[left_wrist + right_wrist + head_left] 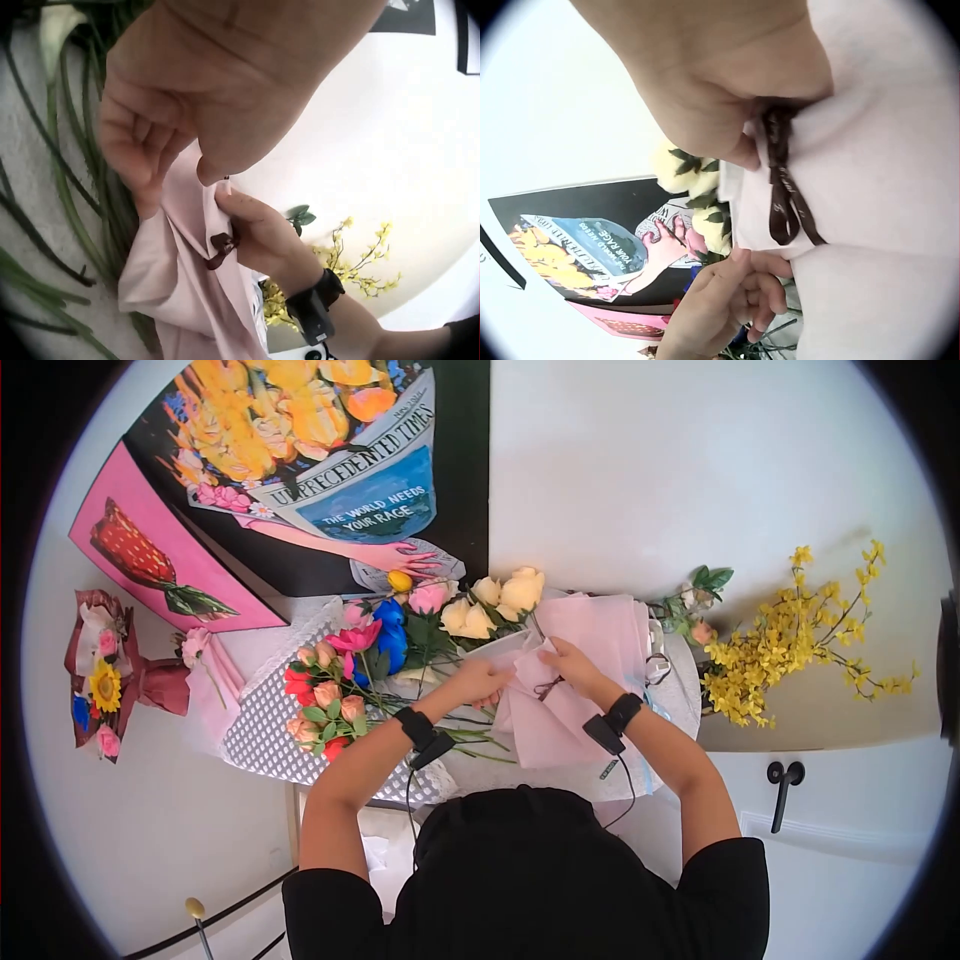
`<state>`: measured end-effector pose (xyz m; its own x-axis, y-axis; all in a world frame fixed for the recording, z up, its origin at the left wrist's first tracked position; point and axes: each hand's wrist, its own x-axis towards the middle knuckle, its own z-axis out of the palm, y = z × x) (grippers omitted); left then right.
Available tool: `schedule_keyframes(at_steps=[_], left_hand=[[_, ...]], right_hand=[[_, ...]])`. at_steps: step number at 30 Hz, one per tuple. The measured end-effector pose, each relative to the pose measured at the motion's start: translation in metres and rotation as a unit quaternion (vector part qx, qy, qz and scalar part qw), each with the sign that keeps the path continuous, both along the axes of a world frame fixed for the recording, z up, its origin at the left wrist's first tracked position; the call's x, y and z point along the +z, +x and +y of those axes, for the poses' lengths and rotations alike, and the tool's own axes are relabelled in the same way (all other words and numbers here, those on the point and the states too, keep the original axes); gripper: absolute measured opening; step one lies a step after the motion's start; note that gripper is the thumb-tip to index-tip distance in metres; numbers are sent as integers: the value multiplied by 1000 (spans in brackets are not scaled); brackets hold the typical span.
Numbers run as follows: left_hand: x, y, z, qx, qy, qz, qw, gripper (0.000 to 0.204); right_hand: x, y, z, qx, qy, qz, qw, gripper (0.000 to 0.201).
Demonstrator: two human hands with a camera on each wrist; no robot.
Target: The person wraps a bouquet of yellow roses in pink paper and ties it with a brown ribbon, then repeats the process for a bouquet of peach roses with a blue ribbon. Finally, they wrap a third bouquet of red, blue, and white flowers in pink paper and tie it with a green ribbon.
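A pale pink paper wrap [535, 730] lies on the table in front of the person, gathered and tied with a dark brown ribbon bow [784, 206]. On its left side, the left hand [482, 682] pinches the paper edge between thumb and fingers, as the right wrist view also shows. The right hand [578, 668] grips the gathered paper on the other side, close by the bow; part of its fingers is hidden behind the folds. Cream roses [490, 608] stand just behind the hands. Green stems [71, 195] run beside the left hand.
Loose roses and blue flowers [390, 640] lie on the left over dotted wrapping sheet [262, 725]. More pink paper [610, 630] is stacked at the back right. Yellow blossom branches [755, 670] stand to the right. Two flower pictures lean behind, one with a bouquet print [375, 500].
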<state>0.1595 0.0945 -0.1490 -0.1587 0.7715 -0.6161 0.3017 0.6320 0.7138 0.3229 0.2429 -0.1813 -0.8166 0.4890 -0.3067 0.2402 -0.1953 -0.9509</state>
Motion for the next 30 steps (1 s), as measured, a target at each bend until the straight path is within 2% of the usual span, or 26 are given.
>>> schedule_keyframes(at_steps=[2, 3, 5, 6, 8, 9, 10, 11, 12, 13, 14, 15, 17, 18, 20, 24, 25, 27, 28, 29, 30], left_hand=[[-6, 1, -2, 38, 34, -104, 993, 41], [-9, 3, -3, 42, 39, -105, 993, 41], [-11, 8, -6, 183, 111, -260, 942, 42], [-10, 13, -7, 184, 114, -259, 941, 42], [10, 27, -6, 224, 263, -300, 889, 51], [22, 31, -3, 222, 264, -299, 890, 51], [34, 36, 1, 263, 283, -327, 862, 50], [41, 37, 4, 303, 302, -354, 832, 49], [42, 34, 8, 301, 305, -352, 832, 49], [45, 31, 12, 261, 324, -429, 802, 49], [48, 28, 15, 220, 340, -503, 764, 48], [50, 29, 17, 219, 343, -500, 764, 48], [67, 38, 20, 262, 405, -468, 740, 41], [70, 39, 22, 264, 408, -466, 740, 41], [74, 40, 23, 273, 441, -371, 770, 34], [85, 43, 25, 271, 474, -319, 775, 30], [88, 42, 25, 282, 461, -306, 784, 33], [90, 34, 25, 293, 446, -293, 793, 36], [97, 27, 22, 295, 403, -316, 807, 40], [104, 22, 21, 297, 359, -338, 818, 44], [111, 26, 19, 283, 419, -397, 766, 51]], right_hand=[[8, 9, 0, 28, 21, 26, 999, 20], [12, 14, 2, 52, 38, 51, 997, 18], [28, 23, 1, 56, 54, 44, 996, 17], [37, 24, 0, 55, 66, 39, 996, 16], [60, 23, -6, 32, 86, 58, 994, 18], [71, 22, -9, 7, 105, 75, 992, 22], [80, 22, -9, 6, 107, 77, 991, 22], [89, 21, -8, -9, 164, 70, 984, 27], [97, 19, -8, -24, 221, 63, 973, 33], [104, 17, -9, -24, 224, 66, 972, 33], [110, 14, -10, -19, 280, 55, 958, 40], [116, 10, -12, -15, 336, 45, 941, 48], [130, 3, -22, -7, 371, 76, 926, 51], [134, -2, -25, -1, 404, 104, 909, 55], [123, -13, -25, -17, 393, 129, 910, 55], [131, -27, -38, -39, 367, 179, 912, 54], [135, -30, -40, -37, 366, 180, 912, 54], [142, -37, -40, -15, 431, 210, 877, 51], [141, -40, -35, -16, 430, 209, 878, 51], [141, -42, -28, -40, 375, 205, 903, 50], [141, -43, -23, -65, 318, 200, 924, 48]])
